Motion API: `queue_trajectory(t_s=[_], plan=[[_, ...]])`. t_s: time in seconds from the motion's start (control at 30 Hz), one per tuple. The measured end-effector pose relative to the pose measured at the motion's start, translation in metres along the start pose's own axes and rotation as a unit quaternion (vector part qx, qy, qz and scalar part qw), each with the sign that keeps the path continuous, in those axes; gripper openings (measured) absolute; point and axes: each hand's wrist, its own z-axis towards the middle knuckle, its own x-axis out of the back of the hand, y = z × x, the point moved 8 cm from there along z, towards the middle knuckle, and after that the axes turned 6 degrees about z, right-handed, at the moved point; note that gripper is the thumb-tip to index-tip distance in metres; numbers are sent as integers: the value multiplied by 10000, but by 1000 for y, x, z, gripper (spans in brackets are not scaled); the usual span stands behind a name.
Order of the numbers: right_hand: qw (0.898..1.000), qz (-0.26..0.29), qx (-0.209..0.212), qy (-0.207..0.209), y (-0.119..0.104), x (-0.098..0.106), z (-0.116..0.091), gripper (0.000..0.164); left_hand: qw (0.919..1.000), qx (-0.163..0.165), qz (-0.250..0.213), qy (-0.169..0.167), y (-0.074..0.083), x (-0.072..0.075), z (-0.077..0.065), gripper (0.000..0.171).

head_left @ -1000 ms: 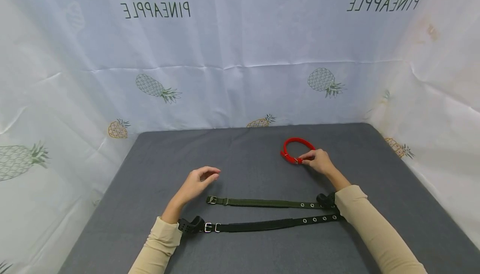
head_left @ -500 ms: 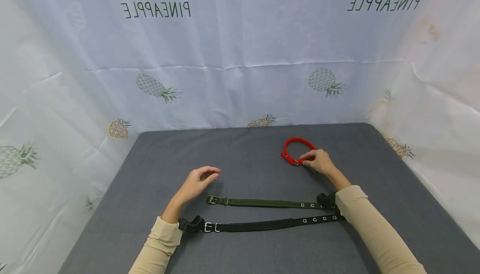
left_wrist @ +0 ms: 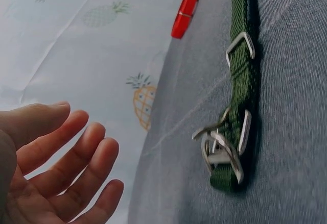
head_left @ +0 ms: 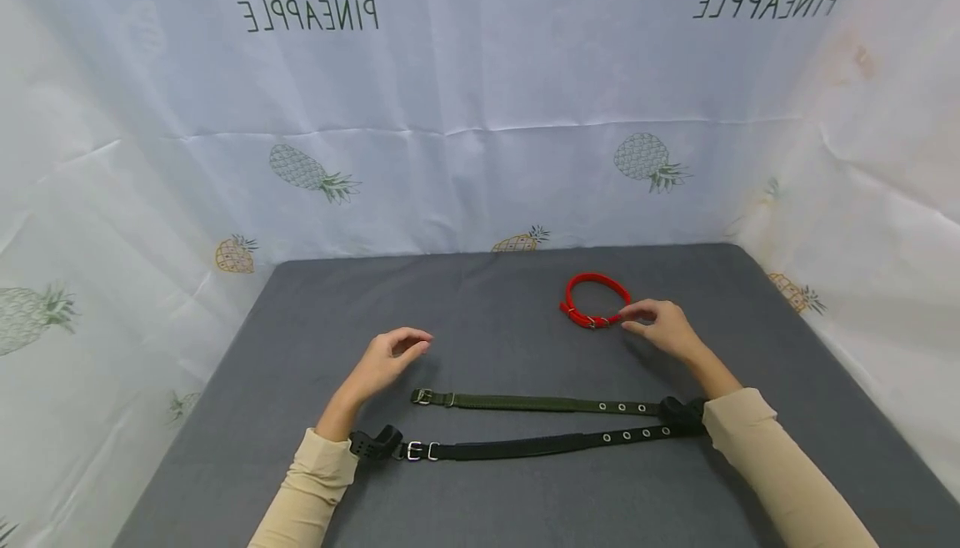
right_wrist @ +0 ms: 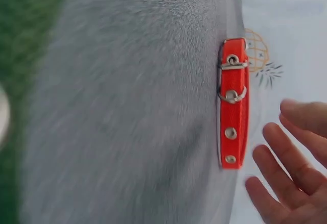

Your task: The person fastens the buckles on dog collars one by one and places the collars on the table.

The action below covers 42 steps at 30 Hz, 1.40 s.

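A red collar [head_left: 579, 317] with metal buckle and rings stands fastened in a loop toward the back right of the table. Just right of it, my right hand [head_left: 663, 327] hovers with thumb and fingers loosely bent and apart; the right wrist view shows a gap between those fingers and the collar's eyelets [right_wrist: 231, 133]. My left hand [head_left: 382, 362] hangs relaxed over the left half, holding nothing. Nearest to it is the buckle end of a green webbing collar [head_left: 517, 404], laid out straight. A black collar [head_left: 517, 448] lies in front of the green one, also stretched out.
Dark wrist cameras on both arms, the left wrist camera [head_left: 377, 443] and right wrist camera [head_left: 681, 411], overlap the collars' ends. The grey table [head_left: 480, 506] is bordered by white curtains [head_left: 450, 189] printed with pineapples at back and sides.
My right hand has let go of the red collar and moved a little to the right. The collar stays looped in place; the left hand has barely shifted.
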Motion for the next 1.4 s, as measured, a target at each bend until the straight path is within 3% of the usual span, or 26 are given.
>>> queue_trajectory(t_s=[0.4,0.6,0.83,1.17,1.4], plan=[[9975,310,88,-634,13,10,-44,26,9992,84,289,-249,-13,3,-9,28],[9937,462,251,-986,18,7,-65,24,9978,-173,457,-448,-16,-3,-13,26],[9861,710,778,-1288,18,4,-86,19,9956,-180,413,-820,-18,-14,-18,31],[9788,937,1161,-1401,15,1,-93,17,9924,-490,808,-787,-11,-24,-17,30],[9790,701,1279,-1422,10,0,-91,12,9894,-693,951,-852,-9,-26,-17,22]])
